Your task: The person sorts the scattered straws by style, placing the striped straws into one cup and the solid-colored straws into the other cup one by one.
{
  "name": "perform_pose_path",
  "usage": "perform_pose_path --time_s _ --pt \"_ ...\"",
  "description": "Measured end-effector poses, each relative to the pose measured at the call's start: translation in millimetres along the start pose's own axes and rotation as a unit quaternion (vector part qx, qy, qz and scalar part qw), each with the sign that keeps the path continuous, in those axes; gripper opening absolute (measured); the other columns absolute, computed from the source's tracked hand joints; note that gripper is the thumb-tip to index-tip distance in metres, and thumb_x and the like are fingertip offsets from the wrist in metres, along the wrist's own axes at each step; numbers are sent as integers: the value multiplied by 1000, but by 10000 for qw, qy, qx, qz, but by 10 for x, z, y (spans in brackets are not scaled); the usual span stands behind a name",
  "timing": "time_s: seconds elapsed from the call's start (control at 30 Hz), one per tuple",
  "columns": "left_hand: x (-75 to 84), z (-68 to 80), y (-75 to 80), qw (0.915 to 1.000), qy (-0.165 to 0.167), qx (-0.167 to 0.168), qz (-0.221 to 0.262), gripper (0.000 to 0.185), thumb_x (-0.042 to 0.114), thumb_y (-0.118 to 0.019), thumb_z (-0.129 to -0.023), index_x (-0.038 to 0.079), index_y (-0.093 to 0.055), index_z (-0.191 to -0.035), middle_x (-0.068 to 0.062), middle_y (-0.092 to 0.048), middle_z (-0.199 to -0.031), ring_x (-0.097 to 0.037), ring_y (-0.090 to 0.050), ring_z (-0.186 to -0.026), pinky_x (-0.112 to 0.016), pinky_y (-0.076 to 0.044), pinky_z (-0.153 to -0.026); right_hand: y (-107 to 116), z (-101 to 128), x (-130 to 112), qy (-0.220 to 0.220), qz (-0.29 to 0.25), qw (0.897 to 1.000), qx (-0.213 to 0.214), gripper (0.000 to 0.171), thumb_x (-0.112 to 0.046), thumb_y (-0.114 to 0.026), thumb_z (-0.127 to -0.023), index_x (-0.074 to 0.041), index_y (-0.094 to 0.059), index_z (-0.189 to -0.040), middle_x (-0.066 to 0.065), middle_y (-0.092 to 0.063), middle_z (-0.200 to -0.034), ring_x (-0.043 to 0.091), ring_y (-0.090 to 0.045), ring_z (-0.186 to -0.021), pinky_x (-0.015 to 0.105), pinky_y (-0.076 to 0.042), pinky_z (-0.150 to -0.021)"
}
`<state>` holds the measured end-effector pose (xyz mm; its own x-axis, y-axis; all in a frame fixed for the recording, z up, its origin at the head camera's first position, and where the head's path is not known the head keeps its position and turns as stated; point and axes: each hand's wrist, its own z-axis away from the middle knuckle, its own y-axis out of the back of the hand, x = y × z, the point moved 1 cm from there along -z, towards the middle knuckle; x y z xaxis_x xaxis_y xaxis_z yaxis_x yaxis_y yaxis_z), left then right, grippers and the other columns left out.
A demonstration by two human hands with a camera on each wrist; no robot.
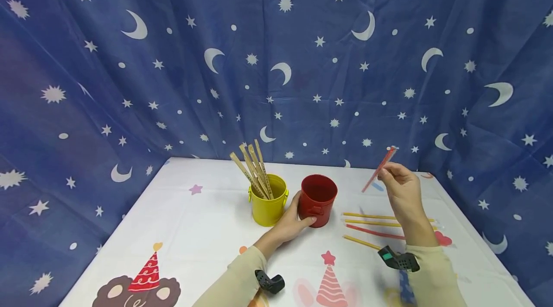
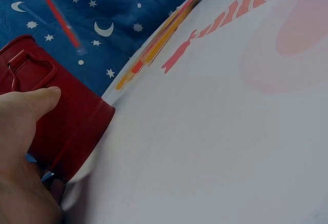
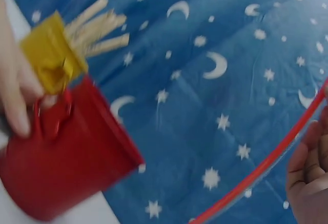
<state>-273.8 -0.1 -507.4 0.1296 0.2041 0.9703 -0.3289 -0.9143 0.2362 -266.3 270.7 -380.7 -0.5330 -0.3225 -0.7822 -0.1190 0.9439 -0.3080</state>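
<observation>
My left hand (image 1: 290,224) grips the red bucket (image 1: 318,199) just right of centre in the head view, fingers curled round its near side and thumb against its wall, probably to keep it steady and upright on the surface (image 1: 203,230). My right hand (image 1: 402,188) is raised at the right of the frame and pinches a red stick (image 1: 379,169) by its upper part, so the stick slants down and left toward the bucket's open mouth but is clear of it.

Touching the red bucket on its left stands a yellow bucket (image 1: 269,201) with pale wooden sticks (image 1: 252,169) leaning out of it toward the upper left. Below my right hand a few loose sticks (image 1: 371,224), yellow and red, lie side by side on the surface.

The left wrist view adds what the head view hides: my thumb (image 2: 36,103) pressed flat on the bucket's red wall beside its handle, with the loose sticks a blurred streak at the surface's far edge. The right wrist view shows the red stick (image 3: 266,165) running across my fingers (image 3: 310,170) at the lower right, though it is too blurred to show exactly how they close on it.
</observation>
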Motion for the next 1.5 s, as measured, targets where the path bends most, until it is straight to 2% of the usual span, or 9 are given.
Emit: perform_pose_path --time_s 0.17,0.33,0.43,0.53,0.87,1.07,1.2,1.37,1.5 --pt "-4 7 -8 10000 -40 -26 4 88 24 -67 -95 13 -12 -163 -10 -25 -168 -31 -21 -157 -58 -18 -128 -80 -3 -108 46 -1830 9824 -365 29 8 -46 -102 -2 -74 -104 6 -77 -98 16 -71 -88 24 -59 -84" --pt "2 -11 0 9999 -88 14 -49 87 24 -67 -95 15 -13 -163 -9 -27 -167 -30 -24 -157 -57 -20 -128 -73 -26 -171 -237 -3406 9352 -943 29 0 -42 -105 0 -70 -111 11 -76 -108 23 -71 -101 31 -56 -88" --pt "1 -12 4 9999 -109 1 -27 87 24 -67 -95 14 -13 -163 -9 -28 -167 -30 -24 -156 -57 -20 -128 -58 -19 -164 -387 -4017 9070 -1204 30 -2 -39 -107 1 -67 -113 14 -73 -112 27 -69 -107 34 -52 -90" --pt "-4 -9 0 10000 -87 -20 -21 87 24 -67 -95 14 -13 -163 -9 -28 -167 -31 -24 -156 -57 -20 -128 -70 0 -101 -536 -4072 9025 -1296 31 -4 -37 -108 -1 -68 -114 12 -73 -113 25 -68 -108 33 -51 -91" --pt "-5 -28 -21 9999 -115 -21 -20 88 24 -67 -95 13 -12 -163 -10 -26 -168 -31 -23 -157 -57 -21 -128 -305 105 363 -1564 -2676 9489 -588 37 -10 -36 -110 -16 -72 -104 -2 -72 -100 12 -63 -91 23 -51 -86" --pt "-15 -14 -3 9999 -114 31 -60 88 23 -68 -94 11 -13 -162 -12 -27 -167 -32 -24 -156 -57 -20 -128 -481 199 586 -2794 -1527 9473 354 25 -12 -47 -107 -22 -67 -97 -7 -66 -88 6 -59 -82 17 -52 -81" --pt "-13 -13 4 9999 -136 -6 -85 89 25 -68 -94 12 -13 -163 -11 -27 -167 -32 -25 -156 -57 -20 -128 -489 205 615 -3023 -925 9460 718 26 -12 -49 -107 -23 -69 -95 -9 -63 -90 6 -57 -82 16 -52 -79" --pt "-9 -36 6 10000 -71 -21 -43 89 27 -68 -94 14 -13 -163 -9 -26 -168 -30 -23 -157 -56 -19 -129 -391 164 598 -3095 -61 9492 555 24 -15 -53 -105 -26 -72 -95 -11 -62 -92 4 -58 -82 16 -53 -78" --pt "-3 -24 18 10000 -29 -25 -45 89 26 -67 -95 14 -12 -163 -9 -25 -168 -30 -22 -157 -56 -20 -129 -231 128 600 -2749 1433 9507 -44 16 -20 -59 -103 -14 -73 -109 -14 -65 -90 2 -60 -81 15 -54 -78"
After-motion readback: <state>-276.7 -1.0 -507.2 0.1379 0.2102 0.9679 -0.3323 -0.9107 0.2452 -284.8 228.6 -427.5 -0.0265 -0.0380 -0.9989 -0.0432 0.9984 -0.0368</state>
